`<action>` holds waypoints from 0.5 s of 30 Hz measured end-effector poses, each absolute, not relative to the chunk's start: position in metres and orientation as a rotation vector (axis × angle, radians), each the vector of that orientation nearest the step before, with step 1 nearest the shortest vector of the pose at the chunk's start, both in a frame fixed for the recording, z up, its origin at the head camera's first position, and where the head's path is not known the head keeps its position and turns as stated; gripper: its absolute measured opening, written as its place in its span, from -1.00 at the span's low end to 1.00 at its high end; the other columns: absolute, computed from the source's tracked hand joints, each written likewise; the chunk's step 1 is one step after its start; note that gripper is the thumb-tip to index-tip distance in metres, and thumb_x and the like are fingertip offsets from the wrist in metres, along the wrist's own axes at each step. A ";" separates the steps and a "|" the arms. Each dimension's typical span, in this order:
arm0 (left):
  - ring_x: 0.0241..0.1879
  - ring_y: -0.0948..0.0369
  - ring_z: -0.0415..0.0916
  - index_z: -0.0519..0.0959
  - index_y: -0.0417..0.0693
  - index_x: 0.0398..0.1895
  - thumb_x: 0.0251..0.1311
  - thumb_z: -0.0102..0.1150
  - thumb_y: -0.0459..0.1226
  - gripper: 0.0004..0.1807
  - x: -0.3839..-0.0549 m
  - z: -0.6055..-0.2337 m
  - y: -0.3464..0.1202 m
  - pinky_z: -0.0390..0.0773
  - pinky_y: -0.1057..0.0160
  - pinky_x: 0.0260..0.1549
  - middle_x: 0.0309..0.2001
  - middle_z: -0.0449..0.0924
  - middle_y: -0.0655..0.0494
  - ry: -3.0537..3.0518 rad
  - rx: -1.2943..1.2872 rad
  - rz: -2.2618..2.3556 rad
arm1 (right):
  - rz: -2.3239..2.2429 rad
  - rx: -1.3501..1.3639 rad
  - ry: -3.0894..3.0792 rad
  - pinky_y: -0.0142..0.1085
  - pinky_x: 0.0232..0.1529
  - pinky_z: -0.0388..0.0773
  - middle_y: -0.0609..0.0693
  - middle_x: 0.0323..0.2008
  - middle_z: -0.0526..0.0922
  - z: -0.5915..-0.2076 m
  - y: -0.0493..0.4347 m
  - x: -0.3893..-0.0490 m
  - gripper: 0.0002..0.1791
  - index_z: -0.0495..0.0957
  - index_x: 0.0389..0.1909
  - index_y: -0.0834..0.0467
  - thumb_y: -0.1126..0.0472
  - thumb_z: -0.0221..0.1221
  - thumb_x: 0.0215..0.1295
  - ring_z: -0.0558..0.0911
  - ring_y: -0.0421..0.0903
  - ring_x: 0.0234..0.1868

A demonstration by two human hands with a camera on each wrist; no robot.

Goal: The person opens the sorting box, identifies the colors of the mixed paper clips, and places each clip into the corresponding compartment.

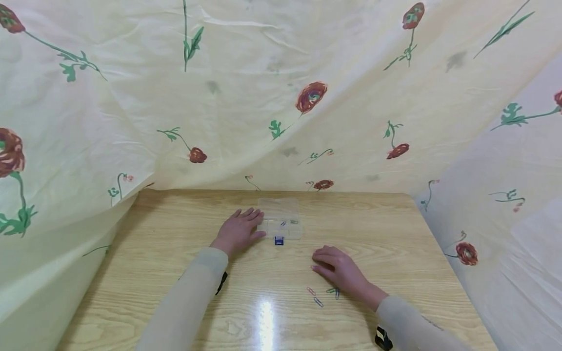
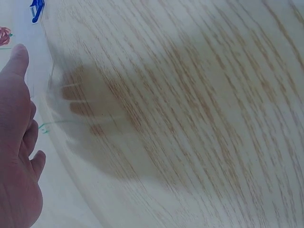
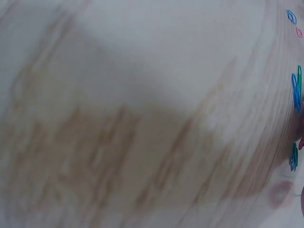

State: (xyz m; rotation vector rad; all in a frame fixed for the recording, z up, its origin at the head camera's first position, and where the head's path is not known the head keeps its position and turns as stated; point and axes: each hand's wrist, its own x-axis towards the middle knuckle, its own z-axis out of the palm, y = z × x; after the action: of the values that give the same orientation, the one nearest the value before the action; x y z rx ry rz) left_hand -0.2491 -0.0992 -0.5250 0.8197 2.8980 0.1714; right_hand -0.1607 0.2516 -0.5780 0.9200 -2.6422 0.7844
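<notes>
A small clear plastic box (image 1: 290, 233) lies with its lid (image 1: 277, 207) folded back and a blue latch (image 1: 279, 241) at its front. Inside are a blue paperclip (image 1: 283, 223) and a green paperclip (image 1: 294, 222). My left hand (image 1: 239, 230) rests at the box's left side, fingers spread; in the left wrist view the thumb points toward the latch (image 2: 36, 10). To the right of the box is my right hand (image 1: 339, 268), fingers loosely bent, with nothing visible between them. Near it lie a pink paperclip (image 1: 311, 291) and several blue and green paperclips (image 1: 318, 302).
The wooden table (image 1: 175, 219) carries the box and clips. A flowered cloth (image 1: 246, 97) hangs behind it and at both sides. A bright reflection shows on the table's near part.
</notes>
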 end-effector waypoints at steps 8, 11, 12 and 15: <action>0.68 0.06 0.04 0.21 0.03 0.71 0.62 -0.11 0.23 -0.21 -0.249 -0.523 -0.099 -0.01 -0.08 0.68 0.68 0.15 0.10 2.888 0.811 0.178 | 0.712 1.041 -2.513 0.05 0.29 0.65 0.03 -0.11 0.82 -0.582 0.248 -0.165 -0.82 0.84 -0.21 0.19 0.34 0.56 0.17 0.78 0.03 0.05; 0.68 0.06 0.04 0.21 0.03 0.70 0.62 -0.11 0.23 -0.21 -0.249 -0.524 -0.100 0.00 -0.08 0.67 0.68 0.15 0.10 2.891 0.812 0.181 | 0.698 1.058 -2.497 0.04 0.29 0.65 0.00 -0.14 0.81 -0.582 0.247 -0.165 -0.84 0.83 -0.24 0.17 0.36 0.56 0.16 0.78 0.00 0.02; 0.68 0.06 0.05 0.21 0.03 0.70 0.62 -0.11 0.24 -0.21 -0.249 -0.525 -0.100 0.01 -0.08 0.67 0.68 0.15 0.10 2.892 0.812 0.180 | 0.693 1.066 -2.493 0.05 0.29 0.65 -0.01 -0.15 0.81 -0.582 0.247 -0.165 -0.85 0.83 -0.25 0.17 0.37 0.55 0.16 0.77 -0.02 0.00; 0.68 0.05 0.04 0.21 0.03 0.71 0.62 -0.11 0.23 -0.21 -0.249 -0.526 -0.100 0.00 -0.09 0.67 0.68 0.15 0.10 2.888 0.809 0.183 | 0.668 1.091 -2.491 0.06 0.29 0.66 -0.03 -0.17 0.79 -0.581 0.246 -0.165 -0.86 0.82 -0.26 0.16 0.38 0.54 0.19 0.76 -0.04 -0.01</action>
State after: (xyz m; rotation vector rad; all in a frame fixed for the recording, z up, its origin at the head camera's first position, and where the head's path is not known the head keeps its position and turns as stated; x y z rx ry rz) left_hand -0.2493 -0.0999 -0.5261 0.8086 2.8878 0.1830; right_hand -0.1654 0.2464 -0.5810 1.0910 -2.4913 0.6681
